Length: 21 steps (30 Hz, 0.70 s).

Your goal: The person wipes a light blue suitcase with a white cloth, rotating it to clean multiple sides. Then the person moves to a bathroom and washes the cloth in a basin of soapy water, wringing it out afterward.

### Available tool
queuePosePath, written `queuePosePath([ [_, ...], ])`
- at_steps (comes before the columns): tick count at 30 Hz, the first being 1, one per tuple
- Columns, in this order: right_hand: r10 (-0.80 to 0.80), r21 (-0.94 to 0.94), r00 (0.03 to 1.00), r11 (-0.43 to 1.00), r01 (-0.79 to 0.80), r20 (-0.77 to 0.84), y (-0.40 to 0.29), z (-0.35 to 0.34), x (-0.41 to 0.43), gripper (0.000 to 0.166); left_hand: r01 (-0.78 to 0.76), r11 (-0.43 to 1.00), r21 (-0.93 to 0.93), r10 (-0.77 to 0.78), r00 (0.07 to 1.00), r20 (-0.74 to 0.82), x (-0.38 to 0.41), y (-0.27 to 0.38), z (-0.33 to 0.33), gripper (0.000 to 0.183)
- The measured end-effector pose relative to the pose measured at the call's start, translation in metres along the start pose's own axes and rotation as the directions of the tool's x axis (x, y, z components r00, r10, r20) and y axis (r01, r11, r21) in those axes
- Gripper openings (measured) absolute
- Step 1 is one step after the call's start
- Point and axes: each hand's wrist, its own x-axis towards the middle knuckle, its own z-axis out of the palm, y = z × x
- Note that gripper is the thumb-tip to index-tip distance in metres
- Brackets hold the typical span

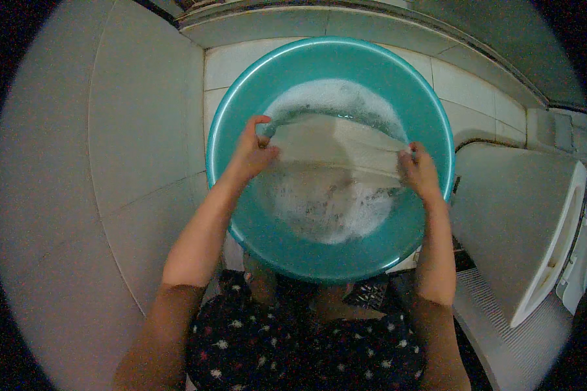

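Observation:
A large round teal basin [332,261] stands in front of me, with water and white suds [342,95] in its bottom. Across its middle a pale wet cloth [318,141] is stretched out just above or at the water. My left hand [259,151] grips the cloth's left end, near the basin's left wall. At the right wall my right hand [418,168] grips the other end, fingers closed on it. Folds run along the cloth between the two hands. Whether its lower edge dips into the suds cannot be told.
Tiled wall [142,122] rises close on the left, and a tiled ledge [269,24] runs behind the basin. A pale, box-like object with a white rim [552,259] is at the right, by a ribbed surface [523,337]. White tiles [464,88] lie under the basin.

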Motion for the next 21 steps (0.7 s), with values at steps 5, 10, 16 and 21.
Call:
queuePosePath([
  [5, 0.128, 0.264, 0.992, 0.957, -0.117, -0.022, -0.024, -0.057, -0.022, 0.029, -0.15, 0.947, 0.285, 0.18, 0.98, -0.081, -0.01, 0.04, -0.007, 0.038],
  [10, 0.101, 0.528, 0.989, 0.849, -0.029, -0.108, -0.087, -0.096, -0.058, 0.016, -0.321, 0.89, 0.323, 0.345, 0.938, -0.019, -0.006, 0.072, -0.027, 0.029],
  [16, 0.0, 0.529, 0.986, 0.844, 0.09, -0.167, -0.074, -0.113, -0.062, 0.022, -0.226, 0.972, 0.065, 0.224, 0.974, 0.025, -0.016, 0.109, -0.044, 0.032],
  [21, -0.168, 0.185, 0.98, 0.965, 0.186, -0.111, -0.085, -0.109, -0.077, 0.041, -0.441, 0.74, 0.507, 0.323, 0.895, 0.307, -0.039, 0.119, -0.039, 0.03],
])
